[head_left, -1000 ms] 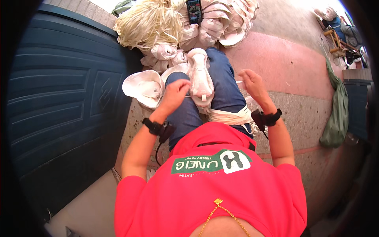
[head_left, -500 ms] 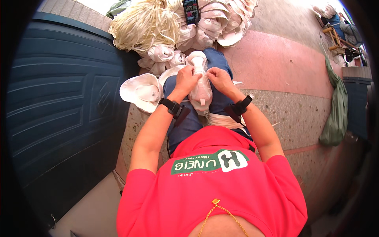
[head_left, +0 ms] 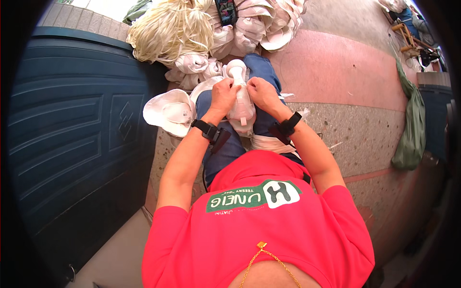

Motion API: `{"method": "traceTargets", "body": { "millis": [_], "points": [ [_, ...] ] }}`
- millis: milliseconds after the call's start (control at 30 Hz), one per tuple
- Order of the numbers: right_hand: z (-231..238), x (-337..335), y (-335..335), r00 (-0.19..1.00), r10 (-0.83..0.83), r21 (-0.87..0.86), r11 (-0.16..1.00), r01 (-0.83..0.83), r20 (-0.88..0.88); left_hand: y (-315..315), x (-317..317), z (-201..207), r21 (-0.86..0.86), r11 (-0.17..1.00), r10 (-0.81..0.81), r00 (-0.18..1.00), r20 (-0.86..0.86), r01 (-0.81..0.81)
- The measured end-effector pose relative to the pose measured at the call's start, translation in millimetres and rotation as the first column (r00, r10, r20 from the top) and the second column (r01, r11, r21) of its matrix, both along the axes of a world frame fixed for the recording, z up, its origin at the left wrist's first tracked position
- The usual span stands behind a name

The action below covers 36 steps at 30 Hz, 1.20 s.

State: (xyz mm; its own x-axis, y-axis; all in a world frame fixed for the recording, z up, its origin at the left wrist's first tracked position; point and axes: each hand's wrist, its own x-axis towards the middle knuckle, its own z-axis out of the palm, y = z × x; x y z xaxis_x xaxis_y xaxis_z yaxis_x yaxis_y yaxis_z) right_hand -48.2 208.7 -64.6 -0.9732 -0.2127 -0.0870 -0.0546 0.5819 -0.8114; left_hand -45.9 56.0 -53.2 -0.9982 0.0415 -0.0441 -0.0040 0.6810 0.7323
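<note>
A pale pink and white shoe upper [head_left: 241, 106] lies lengthwise over my lap, its rounded white end pointing away from me and a small tab at the near end. My left hand [head_left: 224, 100] grips its left edge, thumb resting on the middle. On the opposite side, my right hand [head_left: 263, 94] is closed in a pinch close against the upper; what its fingertips hold is too small to make out. Beside my left knee lies another white upper [head_left: 169, 113], opened out. White cloth-like pieces [head_left: 269, 144] rest across my lap nearer my body.
Beyond my knees sit a big bundle of cream laces [head_left: 170, 33] and stacked white uppers [head_left: 252, 29], with a phone [head_left: 225, 12] among them. A dark blue panelled door [head_left: 62, 125] stands at left. A green sack [head_left: 410, 129] hangs at right, near a wooden chair [head_left: 408, 41].
My right hand has shifted slightly left, closer over the upper. My left hand stays on its edge. The whole view has tilted a little.
</note>
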Motion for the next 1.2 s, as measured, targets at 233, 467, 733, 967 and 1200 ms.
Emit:
{"method": "traceTargets", "body": {
  "millis": [233,467,733,967,1200],
  "points": [
    [8,1,-6,0.997,0.030,0.061,0.998,-0.025,-0.076,-2,-1,2,0.078,0.997,0.014,0.997,0.070,-0.019],
    [8,-4,-8,0.982,0.082,0.029,0.997,-0.078,-0.173,-7,2,6,0.106,0.994,-0.015,0.987,0.158,-0.002],
    [0,-8,-20,0.974,0.075,-0.095,0.991,-0.097,-0.212,-14,6,7,0.353,0.935,-0.038,0.988,0.148,-0.016],
    [9,-6,-15,0.996,0.070,-0.131,0.988,-0.077,-0.057,-11,-1,13,-0.099,0.985,-0.165,0.954,-0.250,0.144],
    [3,0,-12,0.990,0.102,-0.191,0.974,-0.120,-0.100,-17,-10,17,-0.227,0.898,-0.434,0.849,-0.302,0.378]
  ]
}}
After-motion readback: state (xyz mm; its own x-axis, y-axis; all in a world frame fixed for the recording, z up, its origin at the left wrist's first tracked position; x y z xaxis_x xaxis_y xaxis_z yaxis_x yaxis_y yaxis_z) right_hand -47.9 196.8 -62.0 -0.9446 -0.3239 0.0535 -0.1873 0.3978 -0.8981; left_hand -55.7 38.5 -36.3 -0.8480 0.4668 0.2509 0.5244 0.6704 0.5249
